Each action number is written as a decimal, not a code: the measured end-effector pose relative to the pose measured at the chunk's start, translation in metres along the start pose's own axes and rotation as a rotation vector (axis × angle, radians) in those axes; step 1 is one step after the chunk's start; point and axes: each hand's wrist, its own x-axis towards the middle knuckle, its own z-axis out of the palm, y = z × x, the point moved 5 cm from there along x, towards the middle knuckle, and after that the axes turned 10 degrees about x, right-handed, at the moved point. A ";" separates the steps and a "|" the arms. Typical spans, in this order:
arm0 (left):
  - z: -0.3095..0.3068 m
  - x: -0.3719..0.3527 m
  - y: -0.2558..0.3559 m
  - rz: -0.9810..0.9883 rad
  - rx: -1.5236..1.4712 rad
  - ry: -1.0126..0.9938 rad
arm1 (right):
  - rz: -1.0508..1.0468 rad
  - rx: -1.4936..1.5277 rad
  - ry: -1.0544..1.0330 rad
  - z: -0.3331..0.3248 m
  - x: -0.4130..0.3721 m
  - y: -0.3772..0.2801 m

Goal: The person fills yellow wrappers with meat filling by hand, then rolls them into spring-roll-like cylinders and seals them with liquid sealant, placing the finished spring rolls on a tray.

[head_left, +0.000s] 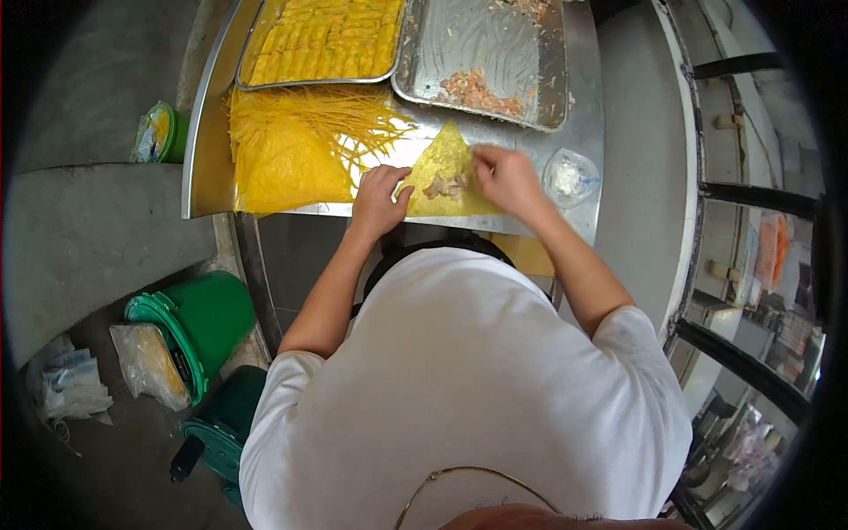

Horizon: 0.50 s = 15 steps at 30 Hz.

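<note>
Wrapper [450,144] lies at the table's [586,102] near edge, filling [445,186] on it; the left hand [380,200], spread apart, touches its left side; the right hand [508,179] curls at its right side, though I cannot tell whether it pinches; sheets [287,168] lie left, rolls [322,42] far left, a tray [464,49] far right.

This is a food-preparation kitchen: a wrapper [449,148] with filling [446,186] lies on the steel table [585,97], yellow rolls [327,42] line a tray [318,85] at eleven o'clock, and what may be cookware [707,464] sits at four.
</note>
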 end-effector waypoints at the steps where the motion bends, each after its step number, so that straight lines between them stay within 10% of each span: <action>1: -0.001 0.000 0.000 0.002 -0.002 0.001 | 0.071 0.069 0.029 -0.014 0.014 0.004; 10: -0.003 0.000 0.002 0.014 0.027 0.046 | 0.410 -0.083 -0.534 -0.049 0.136 0.090; 15: -0.003 0.000 0.003 0.014 0.025 0.059 | 0.242 -0.092 -0.608 -0.053 0.136 0.065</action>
